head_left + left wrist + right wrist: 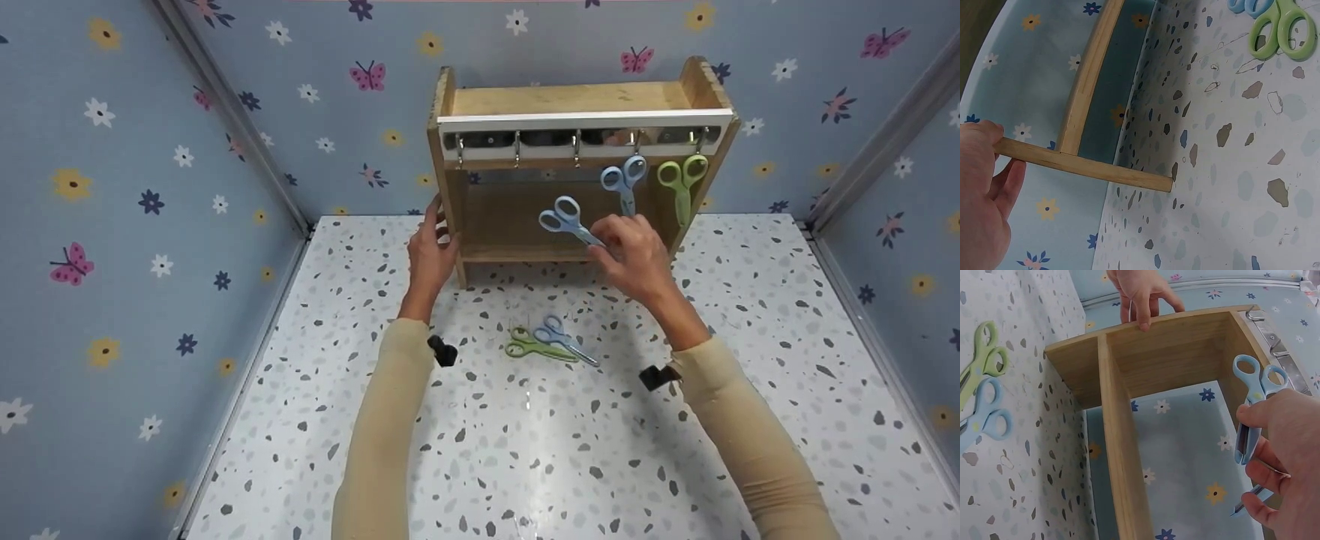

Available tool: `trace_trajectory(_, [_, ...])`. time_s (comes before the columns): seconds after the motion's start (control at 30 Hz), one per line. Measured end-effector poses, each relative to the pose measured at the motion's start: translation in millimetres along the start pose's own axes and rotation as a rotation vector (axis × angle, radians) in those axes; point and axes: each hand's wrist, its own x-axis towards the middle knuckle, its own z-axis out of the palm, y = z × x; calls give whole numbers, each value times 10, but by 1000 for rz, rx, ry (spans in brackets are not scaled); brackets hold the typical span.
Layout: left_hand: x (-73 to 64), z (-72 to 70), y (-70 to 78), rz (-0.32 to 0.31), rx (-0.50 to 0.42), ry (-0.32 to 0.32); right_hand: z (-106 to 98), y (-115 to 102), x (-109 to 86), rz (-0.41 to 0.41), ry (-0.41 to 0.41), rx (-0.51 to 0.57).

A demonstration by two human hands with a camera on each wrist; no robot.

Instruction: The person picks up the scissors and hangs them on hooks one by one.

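My right hand [634, 251] holds a pair of blue scissors [568, 217] by the blade end, with the finger loops up and toward the left, in front of a wooden shelf rack [574, 251]. Just beyond it, another pair of blue scissors [624, 180] hangs from a hook, its lower end partly hidden by that hand. Green scissors [682, 180] hang from the rightmost hook. The left hand [431, 259] grips the rack's left side panel [1089, 164], fingers and thumb on either side of its edge.
The other metal hooks [517, 150] along the white rail hold nothing. Green scissors [529, 346] and blue scissors [555, 332] lie partly overlapping on the speckled tabletop [480, 450]. Flowered panels [150, 187] enclose the back and sides.
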Motion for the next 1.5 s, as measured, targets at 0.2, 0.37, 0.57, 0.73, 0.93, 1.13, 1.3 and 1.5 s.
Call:
trace_trajectory(0.2, [7, -5, 5, 7, -24, -5, -55, -13, 26, 21, 17, 25])
trace_trajectory(0.37, [2, -9, 9, -1, -18, -6, -95, -34, 56, 47, 31, 34])
trace_trajectory(0.57, [-11, -14, 16, -17, -21, -9, -129, -75, 96, 55, 47, 41])
trace_trajectory(0.73, [-7, -3, 21, -22, -24, -15, -133, -93, 119, 72, 44, 53])
trace_trajectory(0.93, [-1, -5, 20, -30, -10, -16, -131, -119, 145, 88, 54, 80])
trace_trajectory(1.13, [1, -12, 2, -4, -3, -2, -103, -116, 193, 62, 80, 92])
trace_trajectory(1.3, [3, -7, 3, -16, -11, -12, -70, -103, 215, 95, 90, 124])
trace_trajectory(1.5, [7, -6, 7, -20, -15, -8, -31, -77, 238, 104, 97, 141])
